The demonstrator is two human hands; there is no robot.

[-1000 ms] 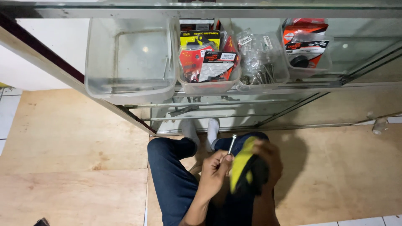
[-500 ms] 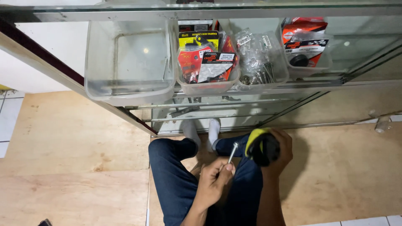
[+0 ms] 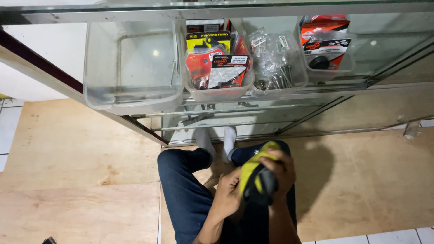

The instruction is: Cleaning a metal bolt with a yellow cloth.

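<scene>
Right hand (image 3: 278,169) clamped around yellow-black power tool (image 3: 257,180), held over the lap. Left hand (image 3: 228,199) closed against the tool's underside; what it pinches can't be told. Work looks mid-way, nothing finished visible. Plywood floor (image 3: 81,180); glass shelf (image 3: 384,86) far side holds clear bins (image 3: 131,97) of packaged parts.

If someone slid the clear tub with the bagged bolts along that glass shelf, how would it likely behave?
The clear tub would probably slide easily, smooth plastic on the glass shelf. It looks heavy for its size, since bagged metal bolts fill it. It seems unlikely to tip, being squat, though it might nudge the neighbouring tub of red and yellow packets.
</scene>
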